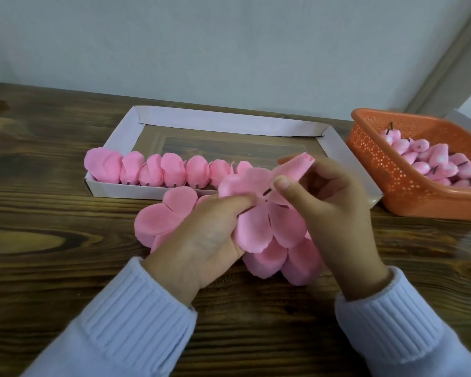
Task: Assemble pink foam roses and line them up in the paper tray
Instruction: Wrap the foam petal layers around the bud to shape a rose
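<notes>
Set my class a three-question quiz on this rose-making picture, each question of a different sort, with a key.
1. True or false: the finished roses stand along the far wall of the paper tray.
2. What lies in the orange basket? A: pink buds on dark stems. B: scissors. C: green leaves.
3. Short answer: what do the left hand and the right hand hold between them?

Key
1. False: they stand along the near wall.
2. A.
3. A pink petal sheet.
</notes>
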Tool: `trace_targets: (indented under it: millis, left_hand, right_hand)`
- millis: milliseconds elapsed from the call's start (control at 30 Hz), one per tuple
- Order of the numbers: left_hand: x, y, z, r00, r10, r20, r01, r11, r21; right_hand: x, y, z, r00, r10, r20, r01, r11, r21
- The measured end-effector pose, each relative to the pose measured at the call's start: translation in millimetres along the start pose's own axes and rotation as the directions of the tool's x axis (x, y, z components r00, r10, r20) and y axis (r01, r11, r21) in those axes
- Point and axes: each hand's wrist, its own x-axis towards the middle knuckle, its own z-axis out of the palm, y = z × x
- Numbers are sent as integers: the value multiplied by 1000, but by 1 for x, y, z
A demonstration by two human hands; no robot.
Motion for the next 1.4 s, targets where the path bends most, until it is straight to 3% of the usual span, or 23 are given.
trace_targets:
  millis: [200,467,800,1033,1267,1400]
  left_hand:
    - [3,0,-2,1000,24,-12,-24,1000,2]
    - [2,-1,-1,998,51,-39,-53,998,-42]
    - [-1,2,0,996,61,58,-54,993,-108]
    - [-3,3,-1,992,100,72,-101,995,7]
    - [-7,2,1,970,123,210,-176,951,254]
    - [-8,1,1,950,137,281,-202,954,221]
  right_hand:
    - [1,4,1,999,-25,38,31,987,-157]
    - [0,2,1,995,-84,49,92,975,-202]
    - [0,5,2,986,-138,89,156,960,-233]
    - [1,11,1,988,-121,93,143,949,-283]
    - [1,10,1,979,-132,155,174,939,-296]
    - [2,11,-1,978,-128,166,173,940,-294]
